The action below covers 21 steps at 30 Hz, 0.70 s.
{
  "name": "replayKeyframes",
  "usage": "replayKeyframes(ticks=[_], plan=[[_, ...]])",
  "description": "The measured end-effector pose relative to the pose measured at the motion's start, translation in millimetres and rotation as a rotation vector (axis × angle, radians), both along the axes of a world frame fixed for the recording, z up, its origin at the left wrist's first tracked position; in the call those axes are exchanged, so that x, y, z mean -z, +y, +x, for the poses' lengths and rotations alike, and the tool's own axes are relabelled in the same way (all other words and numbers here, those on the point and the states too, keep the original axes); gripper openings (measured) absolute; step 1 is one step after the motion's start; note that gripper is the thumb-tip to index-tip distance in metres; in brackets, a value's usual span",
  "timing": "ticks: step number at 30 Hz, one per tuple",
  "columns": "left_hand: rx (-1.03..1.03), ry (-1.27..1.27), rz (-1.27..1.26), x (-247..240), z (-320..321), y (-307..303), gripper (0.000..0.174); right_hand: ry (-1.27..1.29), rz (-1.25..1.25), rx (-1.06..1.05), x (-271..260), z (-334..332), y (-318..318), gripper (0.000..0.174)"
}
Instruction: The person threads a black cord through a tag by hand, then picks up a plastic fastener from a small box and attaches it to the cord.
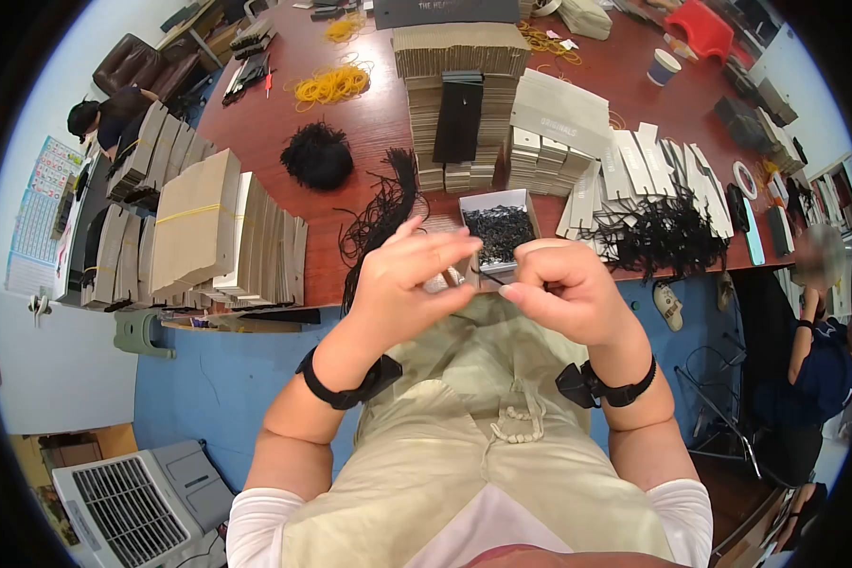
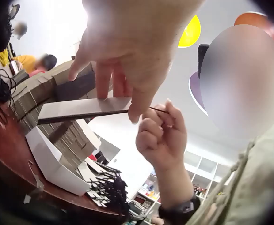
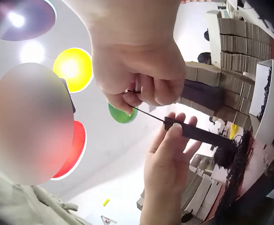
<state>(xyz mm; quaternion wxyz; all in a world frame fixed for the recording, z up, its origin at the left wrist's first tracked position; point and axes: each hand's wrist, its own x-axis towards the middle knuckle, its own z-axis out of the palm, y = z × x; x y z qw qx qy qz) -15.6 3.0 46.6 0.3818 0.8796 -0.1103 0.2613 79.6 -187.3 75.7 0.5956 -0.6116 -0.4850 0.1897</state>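
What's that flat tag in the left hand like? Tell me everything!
The flat tag is long, narrow and stiff-looking, maybe card, pale on one face and dark on another. The left hand pinches one end, holding it off the table. A thin black cord stretches from that end to the right hand.

Blue floor (image 1: 199, 379), pale wall (image 1: 78, 62), brown armchair (image 1: 128, 66), green stool (image 1: 142, 333)

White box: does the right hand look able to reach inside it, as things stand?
Probably yes: the box is open and looks close to the right hand, though its grip would likely first need to release the cord.
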Motion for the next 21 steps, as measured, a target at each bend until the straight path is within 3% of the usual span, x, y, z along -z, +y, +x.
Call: replayKeyframes(ticks=[2,6,10,13,15,17,19,20,21], plan=[[-0.027,-0.009,0.074,-4,2,-1,0.036,0.002,-0.029,0.001,0,0,-3,0.028],[-0.080,0.001,0.245,-7,2,-11,0.033,-0.077,-0.358,0.385,-2,-6,3,0.033],[0.007,-0.095,0.254,-9,9,-30,0.045,0.211,-0.328,0.197,15,4,-9,0.020],[-0.019,-0.220,0.190,-20,14,-42,0.048,0.251,-0.271,0.284,13,8,-32,0.017],[0.077,-0.288,0.144,-41,5,-40,0.035,0.375,-0.231,0.461,-7,16,-66,0.012],[0.305,-0.277,-0.016,-51,-7,-28,0.027,0.516,0.077,0.688,6,37,-109,0.010],[0.759,-0.155,-0.188,-75,-25,-20,0.024,0.550,0.242,0.868,22,70,-139,0.012],[0.983,-0.106,-0.301,-83,-32,-20,0.022,0.521,0.161,0.911,27,84,-147,0.015],[1.047,-0.130,-0.330,-94,-39,-23,0.015,0.497,0.079,0.948,34,97,-152,0.019]])
